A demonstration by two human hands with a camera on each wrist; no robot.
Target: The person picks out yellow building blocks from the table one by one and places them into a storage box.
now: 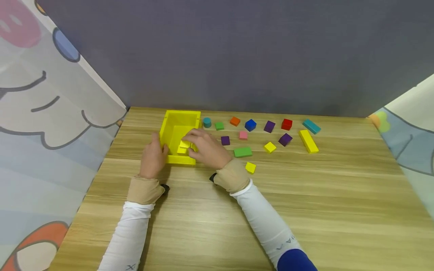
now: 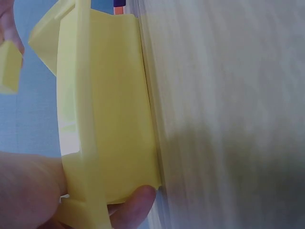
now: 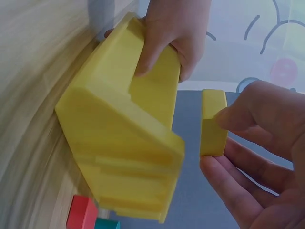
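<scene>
A yellow plastic box with an open top stands at the left of the table. My left hand grips its left wall; in the left wrist view, the fingers curl round the wall. Over the box, my right hand pinches a small yellow block between thumb and fingers. The right wrist view shows this yellow block apart from the box wall. Part of the box's inside is hidden by the right hand. Just right of the box stands a teal cylinder.
Loose blocks are spread to the right: a green block, a blue cube, a red cube, a long yellow block, a teal block and several others. A grey panel rises behind the wooden table.
</scene>
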